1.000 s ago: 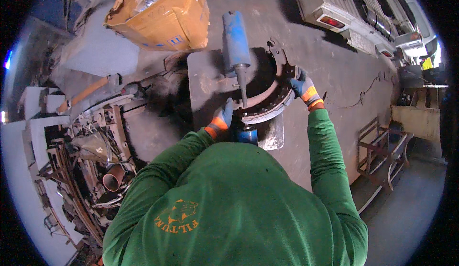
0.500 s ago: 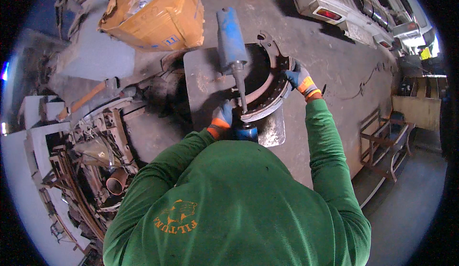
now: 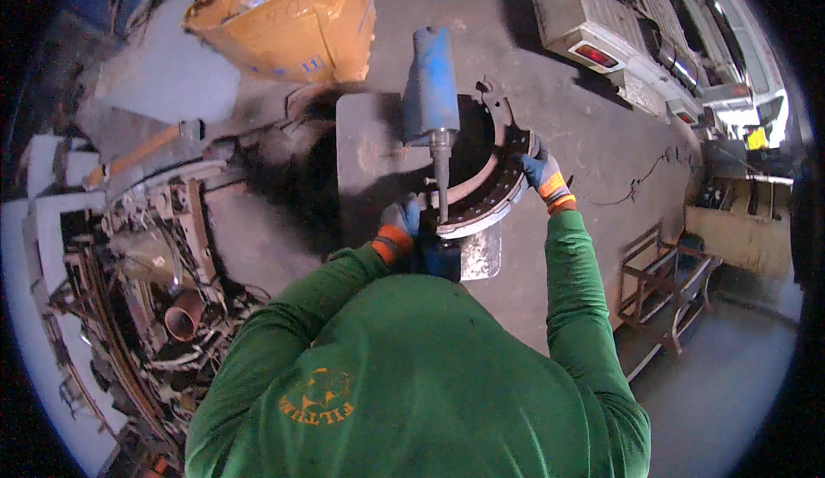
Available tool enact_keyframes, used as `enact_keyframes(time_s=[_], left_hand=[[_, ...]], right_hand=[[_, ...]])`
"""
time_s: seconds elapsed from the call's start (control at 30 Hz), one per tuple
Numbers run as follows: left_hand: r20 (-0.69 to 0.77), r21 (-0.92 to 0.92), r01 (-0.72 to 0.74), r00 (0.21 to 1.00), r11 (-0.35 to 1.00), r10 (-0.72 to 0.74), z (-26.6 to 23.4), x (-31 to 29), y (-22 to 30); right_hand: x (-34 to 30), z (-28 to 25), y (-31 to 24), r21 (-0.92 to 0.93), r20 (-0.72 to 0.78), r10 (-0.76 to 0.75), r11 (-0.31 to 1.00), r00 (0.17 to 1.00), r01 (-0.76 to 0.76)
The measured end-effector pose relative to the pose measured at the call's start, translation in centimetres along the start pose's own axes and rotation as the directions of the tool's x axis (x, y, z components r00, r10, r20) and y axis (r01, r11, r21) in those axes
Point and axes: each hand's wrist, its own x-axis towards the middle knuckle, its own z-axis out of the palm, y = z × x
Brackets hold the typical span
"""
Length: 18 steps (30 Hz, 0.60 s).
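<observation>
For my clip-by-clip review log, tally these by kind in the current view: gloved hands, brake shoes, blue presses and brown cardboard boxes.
Left hand and right hand, both gloved: 2
Brake shoe: 1
Blue press: 1
Brown cardboard box: 1
Total: 5

1. Left hand (image 3: 401,223): gloved, one digit extended forward, the others partly hidden.
2. Right hand (image 3: 543,175): gloved, fingers curled; farther forward than the left, well apart from it.
3. Left forearm (image 3: 331,278): slants inward toward its hand.
4. Right forearm (image 3: 571,259): reaches forward, nearly straight behind its hand.
5. Torso (image 3: 421,366): behind both hands.
</observation>
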Motion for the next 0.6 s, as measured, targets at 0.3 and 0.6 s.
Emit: enact_keyframes(time_s=[0.3, 0.6], left_hand=[[0.146, 0.138, 0.19, 0.967, 0.972, -0.21, 2.0, -0.1, -4.1], [0.163, -0.039, 0.103, 0.982, 0.994, -0.095, -0.1, -0.1, -2.4]], right_hand=[[0.1, -0.1, -1.8, 0.194, 0.044, 0.088, 0.976, 0.995, -0.095], [5.7, 2.4, 0.5, 0.814, 0.495, 0.194, 0.237, 0.847, -0.53]])
